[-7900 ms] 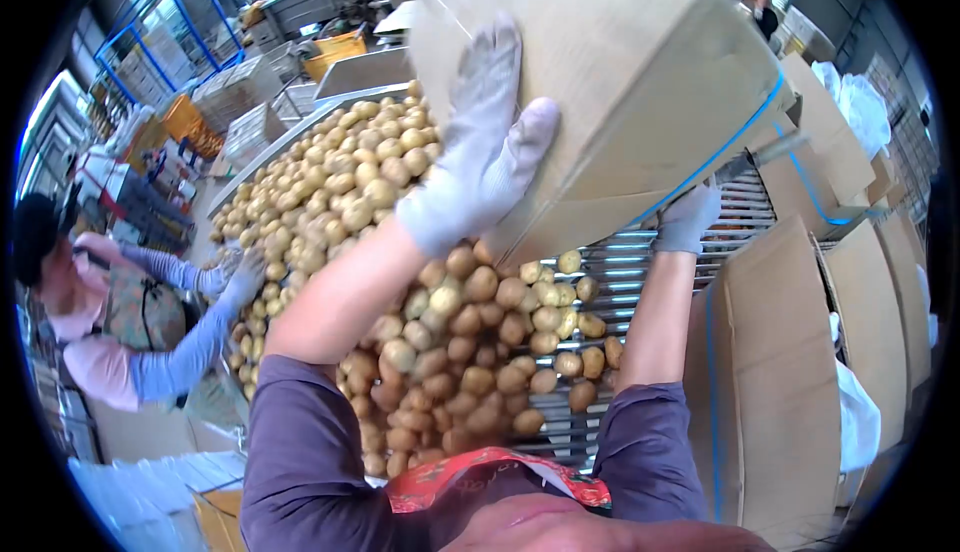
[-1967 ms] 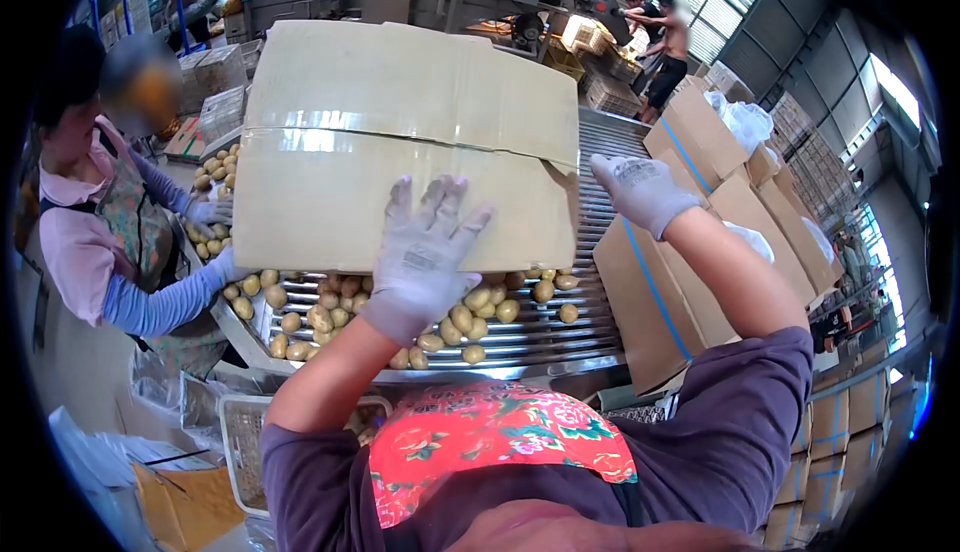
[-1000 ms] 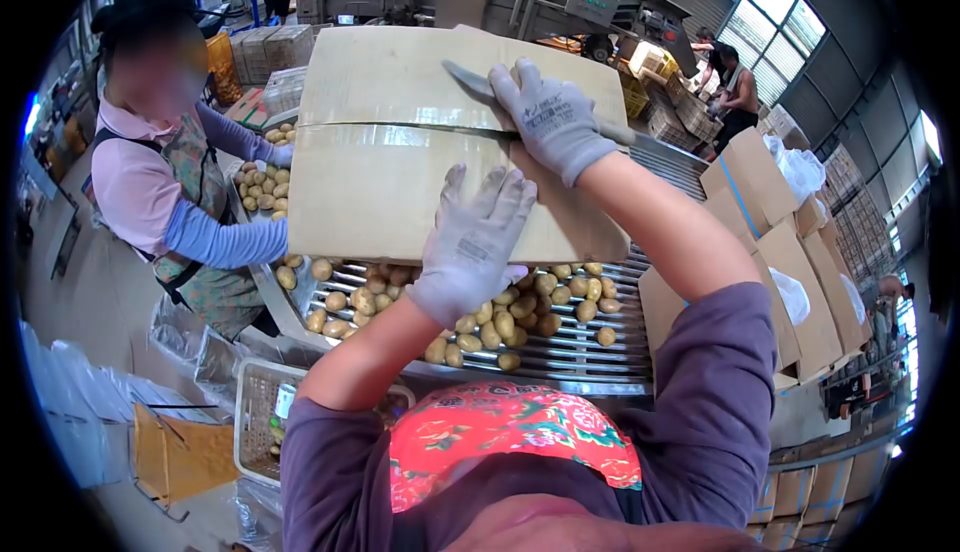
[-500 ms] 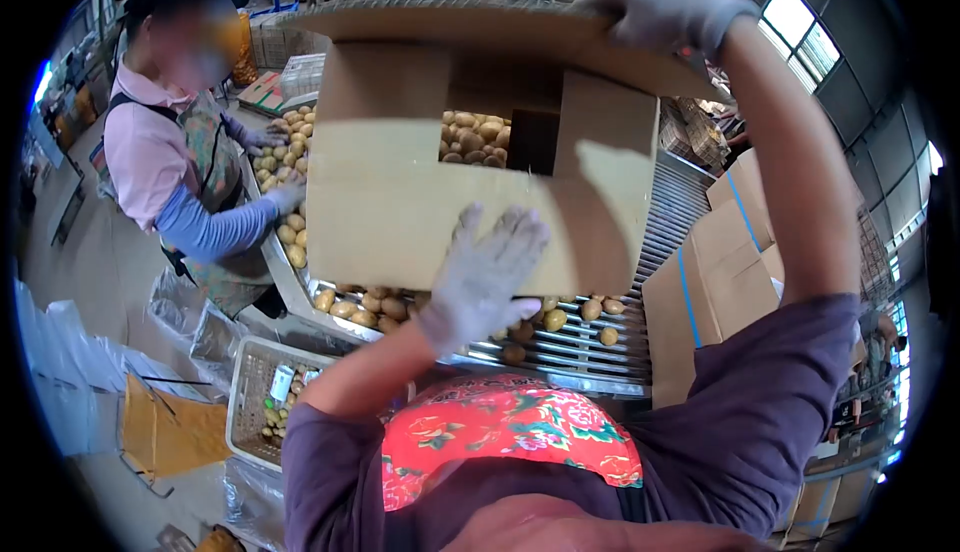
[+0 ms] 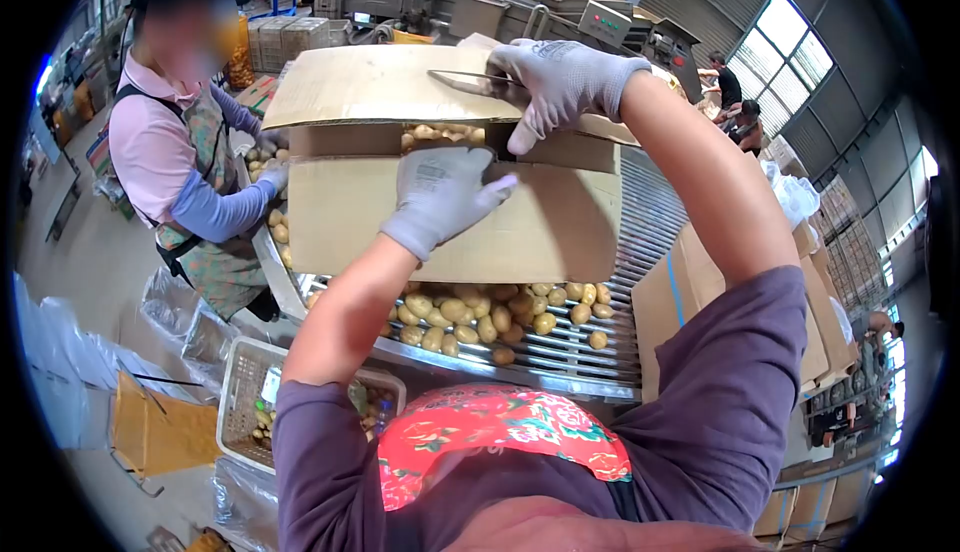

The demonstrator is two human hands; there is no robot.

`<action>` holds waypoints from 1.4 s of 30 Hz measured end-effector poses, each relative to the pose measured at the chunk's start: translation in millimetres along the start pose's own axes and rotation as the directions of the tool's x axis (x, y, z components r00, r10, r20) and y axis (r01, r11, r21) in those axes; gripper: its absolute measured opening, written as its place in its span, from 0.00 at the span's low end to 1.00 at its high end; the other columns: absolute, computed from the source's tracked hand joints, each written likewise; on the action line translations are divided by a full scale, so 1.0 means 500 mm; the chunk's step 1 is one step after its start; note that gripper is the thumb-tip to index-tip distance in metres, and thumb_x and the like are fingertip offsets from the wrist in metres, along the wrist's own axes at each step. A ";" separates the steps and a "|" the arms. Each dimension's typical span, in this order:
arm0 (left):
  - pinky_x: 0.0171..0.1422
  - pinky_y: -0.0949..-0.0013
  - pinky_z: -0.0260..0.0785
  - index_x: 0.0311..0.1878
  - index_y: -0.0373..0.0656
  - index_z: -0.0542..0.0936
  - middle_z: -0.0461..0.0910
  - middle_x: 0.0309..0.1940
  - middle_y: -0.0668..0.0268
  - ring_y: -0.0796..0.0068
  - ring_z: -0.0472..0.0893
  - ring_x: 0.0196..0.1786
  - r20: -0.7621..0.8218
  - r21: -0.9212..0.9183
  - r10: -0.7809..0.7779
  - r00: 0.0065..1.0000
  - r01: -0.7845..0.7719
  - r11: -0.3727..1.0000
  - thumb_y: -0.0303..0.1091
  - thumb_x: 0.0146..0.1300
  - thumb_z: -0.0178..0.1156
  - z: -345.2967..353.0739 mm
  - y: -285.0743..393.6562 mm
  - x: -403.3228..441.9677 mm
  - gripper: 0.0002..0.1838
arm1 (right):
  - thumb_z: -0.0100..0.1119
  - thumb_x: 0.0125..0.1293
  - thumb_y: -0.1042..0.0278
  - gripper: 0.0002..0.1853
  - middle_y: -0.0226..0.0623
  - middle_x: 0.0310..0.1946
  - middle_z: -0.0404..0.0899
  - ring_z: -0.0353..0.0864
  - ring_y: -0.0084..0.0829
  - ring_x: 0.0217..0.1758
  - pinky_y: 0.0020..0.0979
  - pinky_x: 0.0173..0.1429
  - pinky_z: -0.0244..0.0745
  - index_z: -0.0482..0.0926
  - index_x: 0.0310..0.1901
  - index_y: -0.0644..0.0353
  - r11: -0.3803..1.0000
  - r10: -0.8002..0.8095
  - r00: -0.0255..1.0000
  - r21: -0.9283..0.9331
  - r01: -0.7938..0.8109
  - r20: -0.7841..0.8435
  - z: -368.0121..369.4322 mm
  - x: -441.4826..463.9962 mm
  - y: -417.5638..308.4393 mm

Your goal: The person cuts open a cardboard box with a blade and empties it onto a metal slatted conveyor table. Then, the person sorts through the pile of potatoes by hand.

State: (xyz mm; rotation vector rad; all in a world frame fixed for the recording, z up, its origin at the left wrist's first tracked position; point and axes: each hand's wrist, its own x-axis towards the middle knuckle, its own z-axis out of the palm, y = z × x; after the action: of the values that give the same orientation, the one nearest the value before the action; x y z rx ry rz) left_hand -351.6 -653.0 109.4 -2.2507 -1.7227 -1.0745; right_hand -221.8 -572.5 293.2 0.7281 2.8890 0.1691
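A brown cardboard box stands in front of me over a metal roller table, its top flaps partly folded in. Potatoes show through the narrow gap between the flaps. My left hand, in a grey-white glove, lies at the upper edge of the near flap; its fingers bend over that edge and the thumb points right. My right hand, gloved alike, grips the far flap near a slot, with the thumb below the flap's edge. Loose potatoes lie on the rollers below the box.
Rollers extend to the right, beside more cardboard boxes. At left a co-worker has both hands among potatoes. A plastic crate holding small items stands low left. Machinery with a control box is behind.
The far flap has come down toward me with my right hand on it. My left hand has moved up from the near flap's face to its edge. More loose potatoes show below the box.
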 end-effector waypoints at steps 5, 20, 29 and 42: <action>0.42 0.53 0.78 0.38 0.44 0.87 0.87 0.33 0.56 0.54 0.86 0.37 0.074 -0.002 -0.080 0.994 0.081 0.997 0.67 0.66 0.55 0.011 0.011 -0.052 0.31 | 0.78 0.52 0.42 0.31 0.40 0.44 0.86 0.85 0.41 0.49 0.39 0.53 0.79 0.81 0.51 0.54 0.989 0.030 1.000 0.147 -0.030 0.005 0.053 0.003 0.009; 0.57 0.50 0.76 0.53 0.51 0.87 0.86 0.47 0.53 0.50 0.85 0.49 0.176 0.170 -0.347 0.921 0.319 0.932 0.69 0.64 0.56 0.025 0.059 -0.037 0.32 | 0.58 0.63 0.66 0.15 0.35 0.48 0.85 0.83 0.41 0.54 0.43 0.59 0.75 0.82 0.52 0.44 0.990 0.089 0.727 -0.020 -0.141 -0.680 0.219 0.087 0.109; 0.41 0.50 0.71 0.32 0.44 0.80 0.81 0.27 0.54 0.49 0.82 0.34 0.016 0.062 -0.222 0.975 0.221 0.973 0.54 0.61 0.65 0.013 0.103 -0.059 0.21 | 0.58 0.63 0.62 0.10 0.38 0.40 0.86 0.85 0.43 0.49 0.44 0.55 0.76 0.82 0.46 0.47 0.960 0.137 0.756 -0.103 -0.261 -0.640 0.258 0.156 0.130; 0.31 0.54 0.68 0.32 0.52 0.82 0.77 0.21 0.64 0.56 0.80 0.26 -0.140 -0.001 0.008 0.990 -0.008 1.000 0.44 0.60 0.66 0.040 0.245 -0.199 0.08 | 0.47 0.72 0.60 0.11 0.36 0.42 0.83 0.86 0.39 0.46 0.44 0.50 0.78 0.80 0.47 0.46 0.937 0.076 0.720 -0.197 -0.288 -0.690 0.315 0.164 0.185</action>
State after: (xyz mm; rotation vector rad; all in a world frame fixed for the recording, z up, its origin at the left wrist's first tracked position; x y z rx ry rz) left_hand -244.8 -765.8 75.2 -2.1246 -1.6564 -1.2020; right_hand -222.1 -441.2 141.9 1.0761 3.3030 1.0854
